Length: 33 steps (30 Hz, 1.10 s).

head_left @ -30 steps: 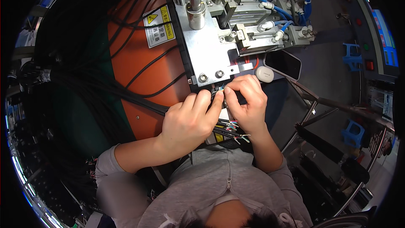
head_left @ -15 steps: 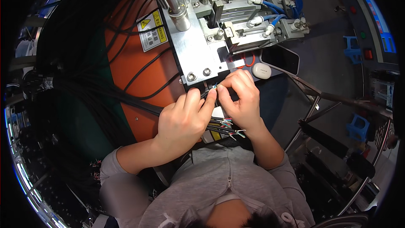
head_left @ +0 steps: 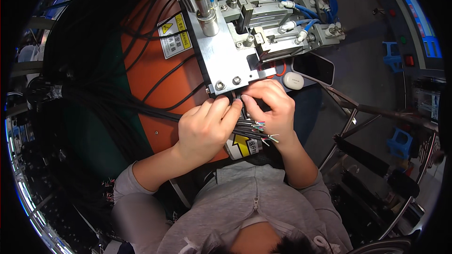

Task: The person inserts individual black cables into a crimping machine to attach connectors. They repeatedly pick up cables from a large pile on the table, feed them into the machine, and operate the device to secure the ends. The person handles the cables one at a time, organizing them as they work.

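My left hand (head_left: 205, 124) is closed around black cables (head_left: 160, 112) that come in from the left. Past its palm, several cable ends with stripped coloured wires (head_left: 267, 138) fan out toward the right. Its thumb and index finger are pinched just below the front edge of a metal machine plate (head_left: 214, 59). Opposite them, my right hand (head_left: 274, 108) is also pinched, fingertips almost touching the left ones under that edge. What lies between the right fingertips is too small and covered to make out.
Behind the plate stand pneumatic clamps with blue hoses (head_left: 301, 7). A phone (head_left: 314, 69) and a white rounded case (head_left: 293, 81) lie right of the machine. Loose black cables cross the orange panel (head_left: 146, 77) at left. A blue stool (head_left: 399, 142) stands on the floor at right.
Small coloured wire tips that showed between my fingertips are now hidden near the plate's edge. The held cable ends have shifted slightly, uncovering more of a yellow and white label below.
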### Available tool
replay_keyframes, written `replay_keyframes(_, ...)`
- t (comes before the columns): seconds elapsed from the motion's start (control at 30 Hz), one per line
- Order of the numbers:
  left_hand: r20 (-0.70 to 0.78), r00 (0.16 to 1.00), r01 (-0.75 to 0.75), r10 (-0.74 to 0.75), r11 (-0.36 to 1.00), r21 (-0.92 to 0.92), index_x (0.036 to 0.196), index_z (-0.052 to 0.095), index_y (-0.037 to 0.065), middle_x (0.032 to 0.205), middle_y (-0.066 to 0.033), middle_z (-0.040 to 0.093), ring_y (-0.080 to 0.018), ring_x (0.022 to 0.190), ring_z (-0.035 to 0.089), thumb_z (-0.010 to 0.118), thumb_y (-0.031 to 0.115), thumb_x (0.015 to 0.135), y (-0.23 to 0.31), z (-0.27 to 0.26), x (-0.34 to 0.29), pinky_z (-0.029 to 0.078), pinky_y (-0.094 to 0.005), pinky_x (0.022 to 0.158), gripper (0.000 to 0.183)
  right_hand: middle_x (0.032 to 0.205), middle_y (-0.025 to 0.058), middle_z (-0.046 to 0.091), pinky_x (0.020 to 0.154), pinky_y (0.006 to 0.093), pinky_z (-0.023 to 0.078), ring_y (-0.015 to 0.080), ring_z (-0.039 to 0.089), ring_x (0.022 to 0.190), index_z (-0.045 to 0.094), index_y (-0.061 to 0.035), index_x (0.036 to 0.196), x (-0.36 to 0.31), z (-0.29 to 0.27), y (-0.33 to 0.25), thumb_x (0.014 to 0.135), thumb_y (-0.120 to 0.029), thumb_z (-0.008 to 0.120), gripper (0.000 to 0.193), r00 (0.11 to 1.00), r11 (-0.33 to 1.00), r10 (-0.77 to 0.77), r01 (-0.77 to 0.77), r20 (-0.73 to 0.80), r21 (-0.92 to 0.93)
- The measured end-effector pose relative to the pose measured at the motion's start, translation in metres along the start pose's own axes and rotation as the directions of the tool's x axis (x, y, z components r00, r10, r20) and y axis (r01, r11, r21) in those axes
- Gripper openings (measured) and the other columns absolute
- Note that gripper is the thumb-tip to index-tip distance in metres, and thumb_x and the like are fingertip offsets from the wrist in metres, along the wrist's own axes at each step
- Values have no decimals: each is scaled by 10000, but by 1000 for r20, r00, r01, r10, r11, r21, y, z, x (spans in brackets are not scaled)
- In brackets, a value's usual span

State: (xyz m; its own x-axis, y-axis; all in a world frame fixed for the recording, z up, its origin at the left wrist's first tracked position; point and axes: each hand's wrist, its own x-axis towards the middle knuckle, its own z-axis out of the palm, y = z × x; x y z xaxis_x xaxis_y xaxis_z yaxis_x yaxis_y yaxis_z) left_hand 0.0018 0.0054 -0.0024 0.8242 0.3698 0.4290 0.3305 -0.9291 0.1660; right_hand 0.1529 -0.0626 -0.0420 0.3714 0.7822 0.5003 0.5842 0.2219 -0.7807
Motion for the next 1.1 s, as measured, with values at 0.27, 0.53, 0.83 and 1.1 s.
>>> replay_keyframes(0.27,120,993,8,-21,994,105,883,658,48,714,9,495,-85,594,529,645,81,727,5,-11,-5,384,-222,493,160,752,101,613,658,309,455,226,585,709,583,5,742,-11,-7,11,733,4,665,82,932,932,361,-361,21,31)
replay_keyframes(0.53,128,991,50,-38,994,-92,1016,645,40,816,-30,543,-148,668,567,670,142,747,-4,-12,-5,435,-270,561,288,808,76,666,731,323,482,219,625,775,686,-20,873,-5,-28,3,616,44,712,266,957,913,-165,56,239,405)
replay_keyframes(0.83,-124,983,-162,134,951,-263,1002,640,13,856,-55,599,-129,619,554,684,138,741,-12,-10,-4,428,-245,489,293,746,80,649,617,278,472,198,607,676,652,-21,778,0,-20,-24,641,12,749,171,997,972,4,-22,80,232)
replay_keyframes(1.1,-193,981,-97,39,947,-305,912,615,5,782,-59,598,-159,619,594,679,88,737,-10,-8,2,453,-259,480,204,853,108,674,707,296,505,216,644,798,647,1,893,-4,-4,-31,687,35,737,228,989,864,101,-33,-109,503)
